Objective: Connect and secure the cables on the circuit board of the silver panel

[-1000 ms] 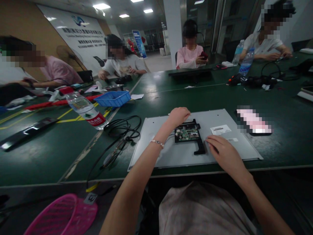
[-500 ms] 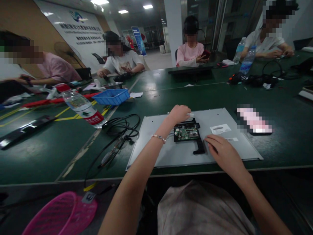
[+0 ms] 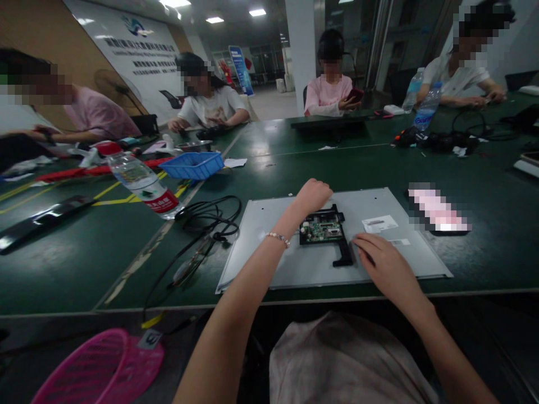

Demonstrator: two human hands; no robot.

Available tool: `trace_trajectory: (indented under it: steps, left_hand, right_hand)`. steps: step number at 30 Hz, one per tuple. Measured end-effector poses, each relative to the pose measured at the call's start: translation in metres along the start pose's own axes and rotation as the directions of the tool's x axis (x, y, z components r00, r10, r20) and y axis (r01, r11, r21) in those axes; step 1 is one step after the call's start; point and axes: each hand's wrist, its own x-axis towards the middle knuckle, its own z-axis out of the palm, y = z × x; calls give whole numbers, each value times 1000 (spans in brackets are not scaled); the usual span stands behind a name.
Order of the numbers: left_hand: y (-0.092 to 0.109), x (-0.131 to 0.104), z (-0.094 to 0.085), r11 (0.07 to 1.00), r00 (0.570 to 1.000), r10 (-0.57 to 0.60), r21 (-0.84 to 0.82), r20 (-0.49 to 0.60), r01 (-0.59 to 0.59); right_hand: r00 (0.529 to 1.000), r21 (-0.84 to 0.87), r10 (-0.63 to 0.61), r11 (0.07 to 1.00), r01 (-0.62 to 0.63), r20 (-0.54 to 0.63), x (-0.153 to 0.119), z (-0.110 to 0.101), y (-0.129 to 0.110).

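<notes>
A grey flat display panel (image 3: 290, 266) lies face down on the table before me. On its back sits a black bracket (image 3: 344, 252) framing a green circuit board (image 3: 322, 229). My left hand (image 3: 314, 196) is over the panel's far edge, just beyond the board, its fingers curled closed; whatever they hold is hidden. My right hand (image 3: 381, 252) rests on the panel right of the bracket, fingers extended and slightly bent, thumb apart, nothing visible in it. A white label (image 3: 379, 224) is stuck on the panel beyond this hand.
Left of the panel lie coiled black cables (image 3: 206, 221), a water bottle (image 3: 143, 182) and a blue tray (image 3: 193, 165). A phone (image 3: 438, 210) lies to the right. A pink basket (image 3: 118, 365) is below the table edge. Several people sit around the table.
My left hand has shifted slightly right along the panel's far edge; a small white piece seen at its fingertips is now out of sight. My right hand stays put.
</notes>
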Motion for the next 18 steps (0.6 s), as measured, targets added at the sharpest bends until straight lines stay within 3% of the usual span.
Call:
trace_trajectory:
  steps: [6, 12, 18]
  left_hand:
    - [8, -24, -16, 1000, 1000, -23, 14, 10, 22]
    - [22, -33, -14, 999, 997, -41, -17, 72, 43]
    - [20, -40, -17, 994, 994, -90, -54, 56, 93]
  right_hand:
    - [1000, 5, 12, 1000, -12, 0, -1, 1, 0]
    - [1000, 18, 8, 1000, -8, -10, -1, 1, 1]
    - [1000, 9, 10, 1000, -10, -1, -1, 2, 1]
